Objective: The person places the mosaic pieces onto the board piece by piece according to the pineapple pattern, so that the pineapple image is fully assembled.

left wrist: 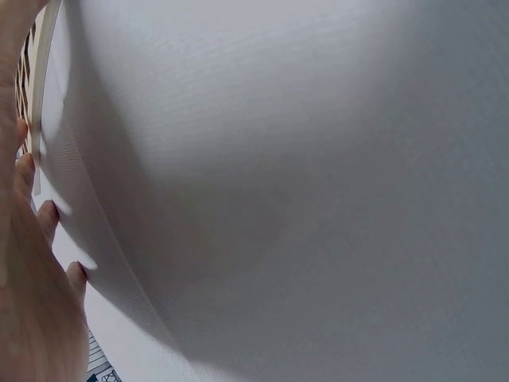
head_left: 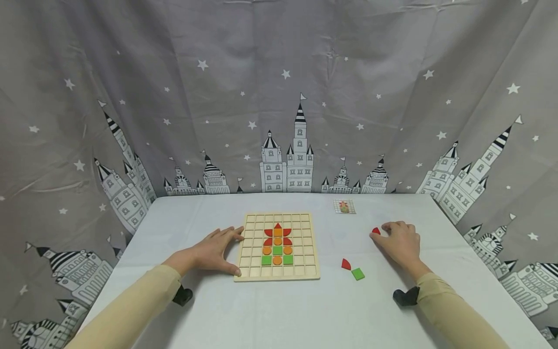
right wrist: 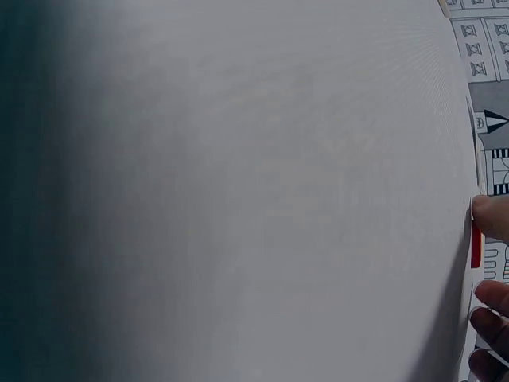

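Observation:
A square wooden board (head_left: 303,271) with a grid of cells lies in the middle of the table. Red, orange and green flat pieces form a figure in its cells. My left hand (head_left: 215,249) spreads along the board's left edge, thumb at the lower corner and fingertips higher up. On the right, a red quarter-circle piece (head_left: 376,231) lies between the thumb and fingers of my right hand (head_left: 402,242). In the right wrist view, the thumb is at the red piece (right wrist: 475,243), and a small gap shows between it and the nearest visible finger.
Another red quarter-circle piece (head_left: 346,264) and a green square piece (head_left: 358,274) lie right of the board. A small pattern card (head_left: 344,206) sits near the table's back edge. Behind the white table (head_left: 279,315) hangs a grey curtain (head_left: 279,58) with castles and stars.

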`<state>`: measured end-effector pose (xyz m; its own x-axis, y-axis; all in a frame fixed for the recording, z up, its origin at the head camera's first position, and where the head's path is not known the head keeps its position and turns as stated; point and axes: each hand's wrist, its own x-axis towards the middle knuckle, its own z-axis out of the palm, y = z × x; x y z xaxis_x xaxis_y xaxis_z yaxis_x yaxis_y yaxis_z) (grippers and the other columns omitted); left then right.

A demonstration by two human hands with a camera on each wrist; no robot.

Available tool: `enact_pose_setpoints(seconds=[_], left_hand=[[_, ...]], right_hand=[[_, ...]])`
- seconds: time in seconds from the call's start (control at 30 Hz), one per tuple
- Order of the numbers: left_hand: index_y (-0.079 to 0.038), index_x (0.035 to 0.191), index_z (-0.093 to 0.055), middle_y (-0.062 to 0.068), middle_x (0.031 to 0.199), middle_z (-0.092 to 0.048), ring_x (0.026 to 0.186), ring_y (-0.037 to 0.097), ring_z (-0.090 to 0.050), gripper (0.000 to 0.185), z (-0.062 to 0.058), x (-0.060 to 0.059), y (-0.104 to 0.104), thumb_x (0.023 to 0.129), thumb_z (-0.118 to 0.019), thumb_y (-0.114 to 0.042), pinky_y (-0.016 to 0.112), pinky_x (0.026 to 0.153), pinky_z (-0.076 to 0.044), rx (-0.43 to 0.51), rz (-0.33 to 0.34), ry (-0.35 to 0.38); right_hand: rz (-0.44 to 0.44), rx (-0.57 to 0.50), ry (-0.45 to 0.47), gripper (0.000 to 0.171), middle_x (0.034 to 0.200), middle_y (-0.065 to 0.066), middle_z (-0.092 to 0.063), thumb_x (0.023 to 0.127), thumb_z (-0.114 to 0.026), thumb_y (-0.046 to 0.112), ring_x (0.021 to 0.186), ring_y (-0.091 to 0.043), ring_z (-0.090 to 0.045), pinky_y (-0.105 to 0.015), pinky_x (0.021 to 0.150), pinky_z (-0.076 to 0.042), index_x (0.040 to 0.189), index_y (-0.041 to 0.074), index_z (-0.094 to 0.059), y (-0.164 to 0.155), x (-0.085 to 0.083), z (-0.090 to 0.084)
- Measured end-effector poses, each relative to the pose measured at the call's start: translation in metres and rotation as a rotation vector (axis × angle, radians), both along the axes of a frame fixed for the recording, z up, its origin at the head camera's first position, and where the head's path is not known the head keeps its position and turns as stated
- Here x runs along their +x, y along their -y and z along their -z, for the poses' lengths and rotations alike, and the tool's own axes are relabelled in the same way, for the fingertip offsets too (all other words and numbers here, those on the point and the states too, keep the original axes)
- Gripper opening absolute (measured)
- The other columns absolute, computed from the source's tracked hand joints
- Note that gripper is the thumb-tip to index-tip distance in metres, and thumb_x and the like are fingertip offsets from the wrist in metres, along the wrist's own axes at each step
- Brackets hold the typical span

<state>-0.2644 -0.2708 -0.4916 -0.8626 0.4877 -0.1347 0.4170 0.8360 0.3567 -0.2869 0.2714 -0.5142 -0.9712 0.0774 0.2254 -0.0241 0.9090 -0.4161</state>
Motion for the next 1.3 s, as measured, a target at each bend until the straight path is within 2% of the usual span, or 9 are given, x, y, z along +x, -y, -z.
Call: enact_pose_setpoints(seconds=[0.13, 0.37, 0.7, 0.87, 0.97, 1.03, 1.17, 1.3], left_hand=[[-0.019, 0.145, -0.048, 0.004, 0.168, -0.025, 0.155, 0.035, -0.018, 0.105, 0.001, 0.0, 0.0, 0.066, -0.077, -0.081, 0.058, 0.125, -0.008, -0.008, -0.011, 0.008], [-0.017, 0.145, -0.048, 0.006, 0.168, -0.026, 0.154, 0.037, -0.019, 0.103, -0.002, 0.001, 0.0, 0.068, -0.078, -0.078, 0.06, 0.125, -0.009, 0.004, -0.001, 0.004], [-0.017, 0.145, -0.048, 0.006, 0.168, -0.025, 0.154, 0.037, -0.018, 0.104, -0.001, 0.001, 0.0, 0.067, -0.078, -0.079, 0.059, 0.125, -0.009, 0.004, -0.004, 0.008], [-0.017, 0.145, -0.048, 0.006, 0.168, -0.026, 0.154, 0.037, -0.019, 0.104, -0.001, 0.001, -0.001, 0.067, -0.078, -0.079, 0.059, 0.125, -0.01, 0.011, -0.004, 0.011], [-0.015, 0.144, -0.048, 0.007, 0.168, -0.026, 0.154, 0.038, -0.02, 0.103, -0.003, 0.001, -0.001, 0.067, -0.079, -0.077, 0.06, 0.124, -0.01, 0.016, 0.0, 0.01], [-0.015, 0.144, -0.048, 0.008, 0.168, -0.026, 0.153, 0.038, -0.02, 0.103, -0.003, 0.002, -0.001, 0.068, -0.079, -0.077, 0.06, 0.124, -0.01, 0.015, 0.002, 0.009], [-0.015, 0.144, -0.049, 0.007, 0.168, -0.026, 0.154, 0.038, -0.02, 0.102, -0.003, 0.002, -0.002, 0.068, -0.079, -0.077, 0.06, 0.124, -0.01, 0.012, 0.001, 0.009], [-0.016, 0.143, -0.049, 0.007, 0.168, -0.026, 0.154, 0.038, -0.019, 0.102, -0.004, 0.002, -0.002, 0.068, -0.079, -0.077, 0.059, 0.125, -0.01, 0.007, -0.002, 0.013]], right_hand=[[0.001, -0.002, 0.026, 0.056, 0.123, -0.03, -0.059, 0.09, -0.074, 0.046, 0.113, -0.047, -0.046, -0.064, 0.091, -0.041, 0.118, -0.003, -0.068, 0.004, -0.003, 0.0], [-0.023, -0.007, 0.002, 0.041, 0.12, -0.03, -0.061, 0.093, -0.073, 0.033, 0.111, -0.048, -0.049, -0.063, 0.089, -0.042, 0.113, -0.002, -0.07, 0.011, -0.005, -0.004], [-0.131, -0.052, 0.005, 0.017, 0.117, -0.024, -0.064, 0.093, -0.071, 0.02, 0.112, -0.045, -0.049, -0.06, 0.091, -0.042, 0.105, 0.01, -0.079, 0.012, -0.003, -0.001], [-0.17, -0.067, 0.037, 0.024, 0.122, -0.025, -0.062, 0.089, -0.071, 0.017, 0.114, -0.046, -0.049, -0.062, 0.093, -0.042, 0.112, 0.01, -0.078, 0.007, -0.001, 0.0], [-0.153, -0.075, 0.048, 0.033, 0.125, -0.026, -0.061, 0.09, -0.074, 0.023, 0.115, -0.046, -0.048, -0.063, 0.094, -0.042, 0.117, 0.004, -0.073, 0.004, 0.001, 0.0], [-0.137, -0.077, 0.046, 0.037, 0.123, -0.026, -0.061, 0.091, -0.076, 0.028, 0.115, -0.045, -0.049, -0.062, 0.094, -0.042, 0.116, 0.001, -0.072, 0.003, 0.002, 0.0], [-0.144, -0.079, 0.042, 0.031, 0.121, -0.026, -0.062, 0.092, -0.076, 0.031, 0.114, -0.046, -0.048, -0.063, 0.093, -0.041, 0.108, 0.004, -0.074, 0.001, 0.001, 0.001], [-0.185, -0.083, 0.057, 0.023, 0.125, -0.025, -0.061, 0.092, -0.075, 0.028, 0.117, -0.047, -0.046, -0.066, 0.094, -0.039, 0.108, 0.011, -0.077, 0.0, 0.0, 0.002]])
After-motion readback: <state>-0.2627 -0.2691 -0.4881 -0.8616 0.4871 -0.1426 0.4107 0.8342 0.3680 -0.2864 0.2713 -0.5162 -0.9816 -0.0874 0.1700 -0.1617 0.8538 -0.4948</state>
